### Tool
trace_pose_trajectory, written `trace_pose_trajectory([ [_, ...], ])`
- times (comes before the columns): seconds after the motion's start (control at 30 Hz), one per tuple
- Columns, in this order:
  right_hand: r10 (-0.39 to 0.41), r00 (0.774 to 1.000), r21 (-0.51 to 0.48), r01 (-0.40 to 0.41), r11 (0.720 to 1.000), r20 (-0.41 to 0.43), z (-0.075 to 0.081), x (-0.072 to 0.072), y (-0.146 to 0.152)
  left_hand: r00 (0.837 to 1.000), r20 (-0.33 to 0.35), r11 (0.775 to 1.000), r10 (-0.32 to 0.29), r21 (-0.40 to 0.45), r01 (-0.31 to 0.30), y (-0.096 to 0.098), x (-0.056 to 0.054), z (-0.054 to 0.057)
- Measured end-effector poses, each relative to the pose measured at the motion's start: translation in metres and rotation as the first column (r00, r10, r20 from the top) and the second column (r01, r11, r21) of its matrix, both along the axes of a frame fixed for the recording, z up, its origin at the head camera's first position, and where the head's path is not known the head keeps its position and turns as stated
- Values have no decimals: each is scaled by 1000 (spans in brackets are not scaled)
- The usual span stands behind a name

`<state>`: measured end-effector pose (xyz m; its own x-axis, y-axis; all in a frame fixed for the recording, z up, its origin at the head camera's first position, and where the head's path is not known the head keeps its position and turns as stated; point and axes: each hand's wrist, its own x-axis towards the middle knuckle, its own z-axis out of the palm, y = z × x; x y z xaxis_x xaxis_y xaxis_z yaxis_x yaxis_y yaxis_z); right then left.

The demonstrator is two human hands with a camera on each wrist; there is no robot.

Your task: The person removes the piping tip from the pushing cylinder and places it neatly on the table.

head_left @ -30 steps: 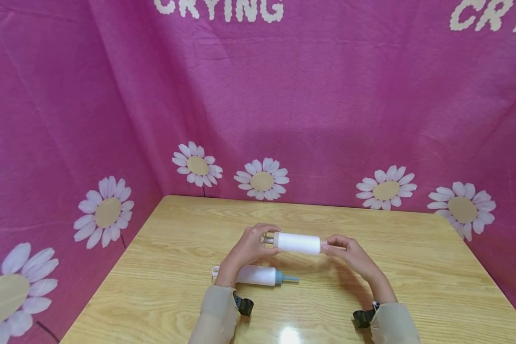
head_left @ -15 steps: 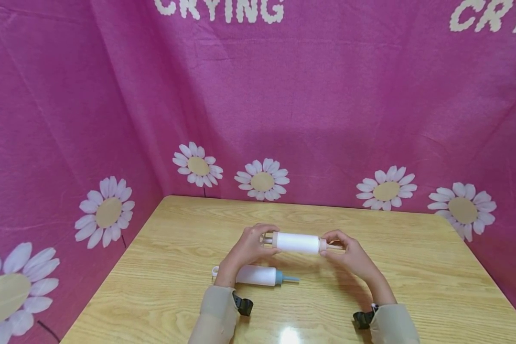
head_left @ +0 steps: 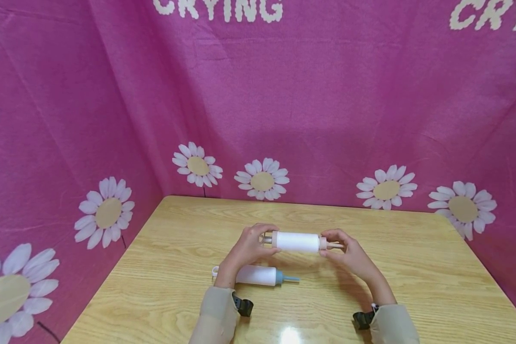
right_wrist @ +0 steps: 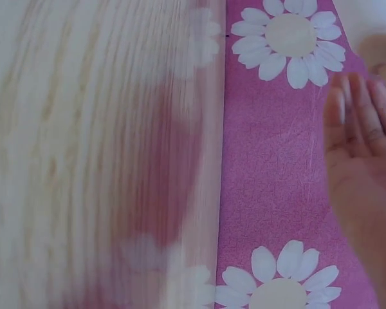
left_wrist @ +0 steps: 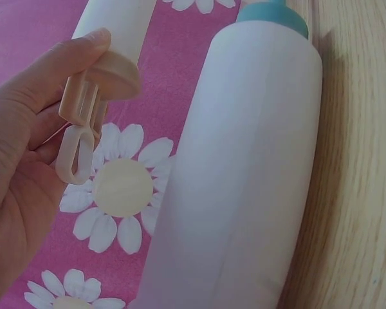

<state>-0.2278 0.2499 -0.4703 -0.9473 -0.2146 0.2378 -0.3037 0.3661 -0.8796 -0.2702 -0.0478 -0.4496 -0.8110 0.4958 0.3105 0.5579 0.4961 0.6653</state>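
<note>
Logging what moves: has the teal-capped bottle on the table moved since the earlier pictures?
No: in the head view, the teal-capped bottle has shifted neither way against the table.

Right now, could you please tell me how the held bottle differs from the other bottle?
The held bottle is raised between the left hand and right hand; the other bottle lies on the table. The held bottle has a beige cap, the other bottle a teal cap. Both have white bodies and thin spouts pointing right in the head view.
</note>
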Motion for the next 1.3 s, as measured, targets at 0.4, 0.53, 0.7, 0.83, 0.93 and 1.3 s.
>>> trace_pose_trajectory([
  [0.4, 10, 984, 27, -15, 1000, 180, 2, -3, 4, 1000, -8, 1000, -7, -18, 7, 0, 1, 2],
  [0.53, 3, 984, 27, -8, 1000, 180, 1, -1, 4, 1000, -22, 1000, -10, -25, 10, 0, 1, 2],
  [0.7, 37, 988, -8, -36, 999, 152, -1, -1, 4, 1000, -29, 1000, -13, -26, 12, 0, 1, 2],
  [0.83, 47, 994, -21, -45, 999, 95, -2, -2, 4, 1000, -15, 1000, -11, -25, 11, -1, 1, 3],
  [0.93, 29, 998, -7, -29, 1000, 58, -3, -2, 3, 1000, -9, 1000, -10, -21, 10, -1, 1, 3],
  [1.3, -29, 1000, 44, 29, 999, 5, -4, -3, 1, 1000, -6, 1000, -2, -12, 2, -1, 0, 2],
])
